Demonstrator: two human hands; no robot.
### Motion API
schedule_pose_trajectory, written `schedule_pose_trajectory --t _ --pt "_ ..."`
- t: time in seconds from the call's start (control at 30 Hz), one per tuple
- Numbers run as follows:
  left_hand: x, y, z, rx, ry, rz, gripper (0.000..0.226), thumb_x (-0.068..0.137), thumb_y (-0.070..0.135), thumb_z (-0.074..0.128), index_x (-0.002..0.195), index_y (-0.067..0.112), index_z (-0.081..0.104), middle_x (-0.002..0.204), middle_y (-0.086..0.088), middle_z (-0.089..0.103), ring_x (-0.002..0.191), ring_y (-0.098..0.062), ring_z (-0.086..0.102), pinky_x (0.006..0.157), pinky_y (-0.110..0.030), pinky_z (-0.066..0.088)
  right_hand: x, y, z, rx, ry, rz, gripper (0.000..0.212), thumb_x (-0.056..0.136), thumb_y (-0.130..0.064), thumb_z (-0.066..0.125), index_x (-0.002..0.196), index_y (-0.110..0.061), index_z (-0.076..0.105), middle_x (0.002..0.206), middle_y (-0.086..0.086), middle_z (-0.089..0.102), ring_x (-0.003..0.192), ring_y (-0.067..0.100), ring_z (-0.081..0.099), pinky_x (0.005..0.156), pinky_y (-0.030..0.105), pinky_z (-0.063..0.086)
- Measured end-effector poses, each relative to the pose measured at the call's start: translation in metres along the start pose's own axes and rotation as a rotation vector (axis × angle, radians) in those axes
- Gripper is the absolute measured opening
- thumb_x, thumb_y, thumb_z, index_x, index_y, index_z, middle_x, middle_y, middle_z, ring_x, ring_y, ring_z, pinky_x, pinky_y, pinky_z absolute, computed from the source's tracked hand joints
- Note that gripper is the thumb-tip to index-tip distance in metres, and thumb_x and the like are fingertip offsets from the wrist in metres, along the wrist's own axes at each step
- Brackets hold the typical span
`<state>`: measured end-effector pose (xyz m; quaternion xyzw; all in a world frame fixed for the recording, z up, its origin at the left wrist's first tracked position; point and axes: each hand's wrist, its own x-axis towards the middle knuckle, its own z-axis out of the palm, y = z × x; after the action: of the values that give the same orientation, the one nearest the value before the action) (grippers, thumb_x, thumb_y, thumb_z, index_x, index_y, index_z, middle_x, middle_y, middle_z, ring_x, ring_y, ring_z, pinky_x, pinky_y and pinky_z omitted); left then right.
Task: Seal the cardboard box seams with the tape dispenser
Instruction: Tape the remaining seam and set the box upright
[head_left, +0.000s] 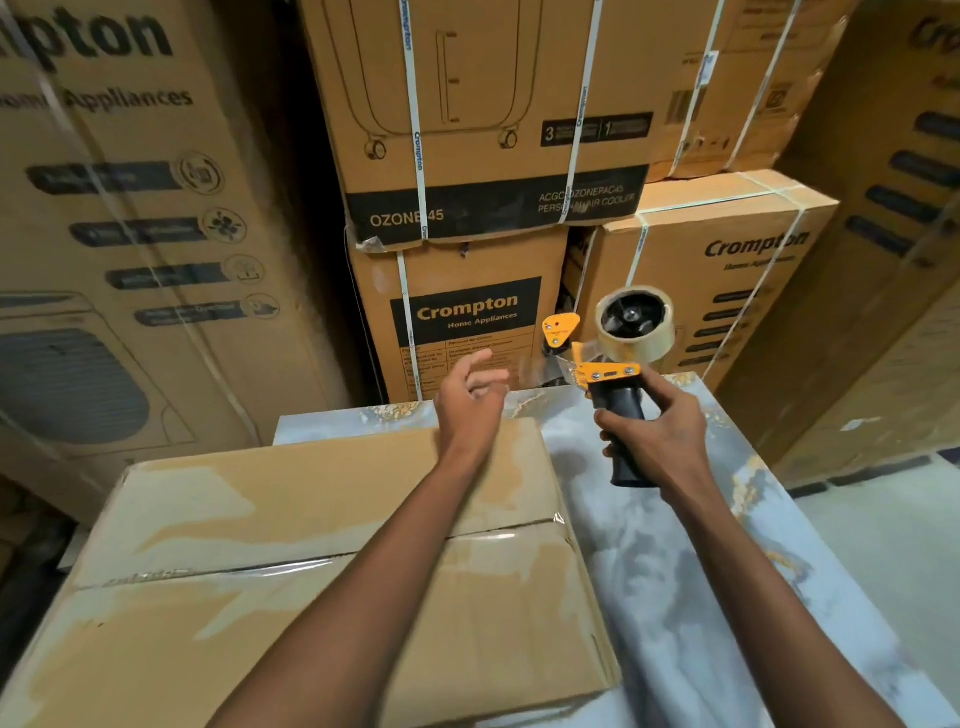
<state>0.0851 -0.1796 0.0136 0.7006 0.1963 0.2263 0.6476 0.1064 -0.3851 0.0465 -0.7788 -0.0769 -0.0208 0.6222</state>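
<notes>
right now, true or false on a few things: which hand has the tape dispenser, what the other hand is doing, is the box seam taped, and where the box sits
1. The right hand holds the tape dispenser by its black handle. True.
2. The left hand is pressing down on the cardboard box. False: it is raised above the box's far edge, fingers open, holding nothing.
3. Clear tape already runs along the box's centre seam. True.
4. The box sits on the floor. False: it rests on a marbled tabletop.
5. The dispenser's tape roll is empty. False: a roll of clear tape is mounted.
</notes>
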Motion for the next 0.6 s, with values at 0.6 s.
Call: schedule_pose_trajectory --t 0.6 --pt "0.040 -0.017 0.001 0.290 -0.497 -0.082 0.083 0.090 0.002 0.057 0.159 0.035 0.024 0.143 0.005 0.057 0.097 -0.016 0.063 0.092 -0.041 0.056 -0.003 0.039 0.014 -0.282 -0.066 -0.153 0.065 0.067 -0.002 0.082 0.123 -0.030 0.066 0.087 -0.034 0.058 0.063 0.011 0.067 0.044 0.020 0.054"
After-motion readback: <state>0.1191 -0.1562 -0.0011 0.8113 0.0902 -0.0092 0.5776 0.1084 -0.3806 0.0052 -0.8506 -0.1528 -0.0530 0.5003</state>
